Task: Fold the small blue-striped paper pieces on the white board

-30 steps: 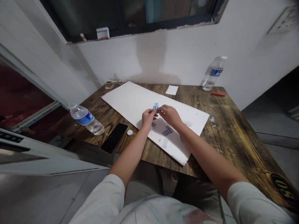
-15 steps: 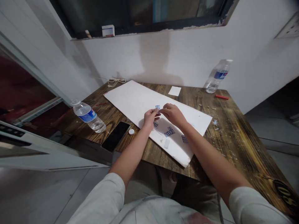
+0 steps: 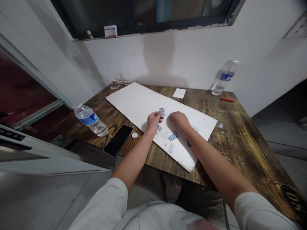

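On the white board (image 3: 134, 108), the left hand (image 3: 154, 121) grips a little blue cut-out (image 3: 162, 111) at its one o'clock, while the right hand's (image 3: 179, 122) grip cannot be told.

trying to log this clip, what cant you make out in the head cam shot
Head view only:
The blue-printed piece by the left hand: the fingers hide its near end, so any grip is unclear.
Under the right hand: the hand itself hides what its fingers touch.
The small box on the window ledge: its print is too small to read.
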{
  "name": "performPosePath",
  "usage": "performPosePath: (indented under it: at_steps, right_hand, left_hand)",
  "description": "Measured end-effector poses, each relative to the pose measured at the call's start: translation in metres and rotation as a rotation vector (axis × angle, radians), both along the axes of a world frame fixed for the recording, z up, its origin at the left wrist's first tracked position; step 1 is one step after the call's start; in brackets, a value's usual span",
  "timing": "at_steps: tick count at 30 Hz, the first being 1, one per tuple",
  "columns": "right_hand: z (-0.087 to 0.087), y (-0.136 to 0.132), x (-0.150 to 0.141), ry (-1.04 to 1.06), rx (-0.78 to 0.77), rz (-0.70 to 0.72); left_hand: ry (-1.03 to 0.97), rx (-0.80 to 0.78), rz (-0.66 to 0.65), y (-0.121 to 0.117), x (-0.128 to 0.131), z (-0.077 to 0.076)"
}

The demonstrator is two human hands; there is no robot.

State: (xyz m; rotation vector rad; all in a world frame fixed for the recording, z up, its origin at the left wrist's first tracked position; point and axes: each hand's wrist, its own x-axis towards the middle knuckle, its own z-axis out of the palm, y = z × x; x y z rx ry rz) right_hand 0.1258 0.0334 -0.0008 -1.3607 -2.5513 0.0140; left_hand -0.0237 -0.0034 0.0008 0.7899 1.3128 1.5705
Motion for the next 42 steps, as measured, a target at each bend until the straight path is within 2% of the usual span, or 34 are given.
performPosePath:
  at_steps: [8, 16, 25, 30, 34, 37, 42]
  right_hand:
    - [0.008, -0.007, -0.006, -0.091, 0.038, 0.012]
    - [0.003, -0.001, 0.000, 0.142, -0.021, -0.125]
    - [0.004, -0.002, 0.002, 0.263, -0.069, -0.212]
    - [0.002, 0.009, 0.005, 0.506, -0.196, -0.232]
    - [0.001, 0.020, 0.005, 0.830, -0.466, -0.235]
    - [0.004, 0.022, 0.003, 1.102, -0.626, -0.152]
    - [0.018, 0.011, -0.004, 1.261, -0.660, -0.063]
  left_hand:
    - [0.053, 0.005, 0.015, 0.000, 0.000, 0.002]
    - [0.067, 0.029, 0.012, 0.001, -0.001, 0.000]
    - [0.075, 0.032, 0.015, 0.000, -0.002, 0.001]
    - [0.071, 0.020, 0.026, 0.001, -0.002, 0.000]
    - [0.087, 0.023, 0.033, 0.002, -0.002, -0.001]
    - [0.103, 0.011, 0.059, 0.002, -0.003, -0.003]
    - [0.111, 0.005, 0.058, 0.002, -0.003, -0.004]
